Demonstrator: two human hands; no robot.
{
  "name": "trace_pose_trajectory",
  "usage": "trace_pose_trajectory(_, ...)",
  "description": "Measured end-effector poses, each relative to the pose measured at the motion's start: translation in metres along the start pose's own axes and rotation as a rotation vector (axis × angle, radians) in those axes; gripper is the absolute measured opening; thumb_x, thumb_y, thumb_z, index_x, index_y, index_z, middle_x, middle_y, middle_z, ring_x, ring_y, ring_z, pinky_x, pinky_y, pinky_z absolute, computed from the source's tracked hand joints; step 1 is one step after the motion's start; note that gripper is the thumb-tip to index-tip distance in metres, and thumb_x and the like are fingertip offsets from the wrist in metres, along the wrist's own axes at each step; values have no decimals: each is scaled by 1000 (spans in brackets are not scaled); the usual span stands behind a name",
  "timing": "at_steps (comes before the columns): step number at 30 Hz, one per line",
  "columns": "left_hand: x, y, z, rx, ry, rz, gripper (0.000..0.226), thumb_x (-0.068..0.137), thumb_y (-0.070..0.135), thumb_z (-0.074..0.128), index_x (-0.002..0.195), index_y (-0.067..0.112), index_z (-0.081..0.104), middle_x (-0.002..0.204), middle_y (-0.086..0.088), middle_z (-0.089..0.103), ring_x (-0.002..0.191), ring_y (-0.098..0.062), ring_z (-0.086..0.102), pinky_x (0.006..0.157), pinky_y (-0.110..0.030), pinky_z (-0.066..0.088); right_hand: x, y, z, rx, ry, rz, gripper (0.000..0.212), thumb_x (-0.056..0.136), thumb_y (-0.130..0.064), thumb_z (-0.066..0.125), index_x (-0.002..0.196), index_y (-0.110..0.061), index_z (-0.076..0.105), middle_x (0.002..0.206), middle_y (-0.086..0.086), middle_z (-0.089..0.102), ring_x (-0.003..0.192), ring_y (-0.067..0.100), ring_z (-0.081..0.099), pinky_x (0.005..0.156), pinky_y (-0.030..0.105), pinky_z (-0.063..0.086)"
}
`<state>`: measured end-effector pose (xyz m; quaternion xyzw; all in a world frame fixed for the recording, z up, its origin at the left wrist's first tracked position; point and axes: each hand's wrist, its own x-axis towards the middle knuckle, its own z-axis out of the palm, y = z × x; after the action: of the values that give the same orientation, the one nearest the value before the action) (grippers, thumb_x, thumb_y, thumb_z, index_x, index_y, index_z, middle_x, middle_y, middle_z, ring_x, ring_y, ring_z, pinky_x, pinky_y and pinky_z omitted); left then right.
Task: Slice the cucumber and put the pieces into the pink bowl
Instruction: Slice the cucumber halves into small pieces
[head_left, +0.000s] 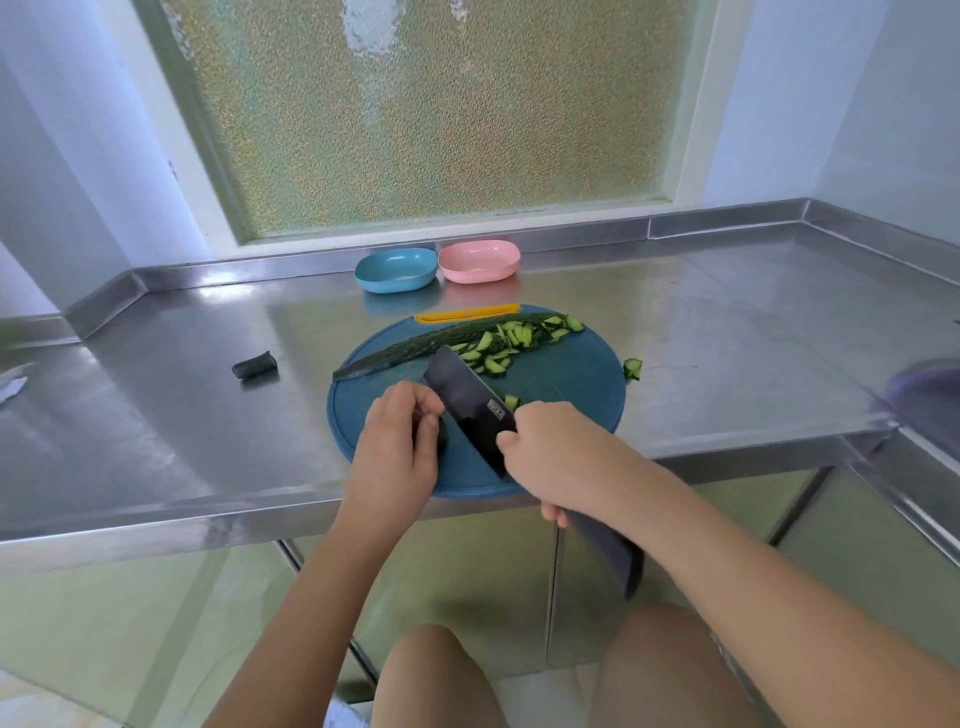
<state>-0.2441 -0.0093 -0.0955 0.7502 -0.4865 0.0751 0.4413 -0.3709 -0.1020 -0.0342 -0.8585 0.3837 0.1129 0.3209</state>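
A long, dark-green cucumber strip (395, 349) lies slantwise, with thin cut slices (511, 340) heaped at its right end. The shallow pink bowl (478, 274) stands upright beyond them.

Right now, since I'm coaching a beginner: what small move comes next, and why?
Probably press the knife down through the cucumber stub: the left hand pins it on the cutting board, the right hand holds the knife beside it, and the pink bowl is empty.

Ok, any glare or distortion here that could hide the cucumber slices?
Head view: wide-angle bends the steel counter edges; window glare streaks it left of the cutting board; cucumber slices and pink bowl are evenly lit; the left hand covers its cucumber piece.
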Motion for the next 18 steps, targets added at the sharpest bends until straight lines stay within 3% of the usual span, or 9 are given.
trace_pose_trajectory(1, 0, 0, 0, -2, 2, -1, 18, 90, -1, 47, 87, 17, 48, 85, 6, 53, 82, -15, 48, 71, -10, 34, 4, 5, -1, -65, -32, -20, 35, 103, -18, 30, 91, 4, 54, 42, 8, 54, 30, 12, 49, 29, 17, 37)
trace_pose_trajectory(3, -1, 1, 0, -4, 2, -2, 18, 89, -1, 46, 86, 17, 48, 85, 4, 53, 82, -15, 48, 71, -10, 34, 5, 12, -13, -160, 94, -80, 29, 103, -19, 30, 104, 1, 52, 60, 14, 61, 38, 16, 53, 35, 22, 41)
trace_pose_trajectory(7, -1, 0, 0, -15, -1, -4, 18, 90, 0, 46, 87, 18, 47, 86, 4, 53, 82, -10, 48, 72, -9, 34, 17, 28, -35, -246, 296, -172, 24, 101, -28, 35, 97, -9, 50, 74, 9, 57, 42, 17, 55, 39, 24, 42)
trace_pose_trajectory(10, -1, 0, 0, -18, 1, -4, 18, 90, 1, 46, 87, 18, 48, 85, 6, 53, 84, -7, 48, 73, -8, 34, 30, 29, -52, -302, 286, -220, 26, 101, -32, 35, 92, -11, 48, 75, 4, 52, 49, 18, 56, 42, 25, 42)
trace_pose_trajectory(15, -1, -1, 1, -2, 14, 3, 21, 90, 1, 46, 86, 22, 46, 86, 8, 51, 85, -6, 47, 73, -7, 33, 38, 22, -68, -444, 349, -349, 28, 102, -31, 37, 82, -12, 43, 67, -4, 40, 68, 21, 44, 49, 25, 23)
trace_pose_trajectory(18, 0, -2, 2, 9, 24, 11, 22, 90, 1, 47, 86, 23, 45, 86, 11, 48, 86, -6, 46, 74, -8, 33, 35, 16, -65, -474, 388, -358, 27, 102, -30, 36, 84, -12, 43, 67, -3, 39, 70, 24, 48, 51, 30, 26)
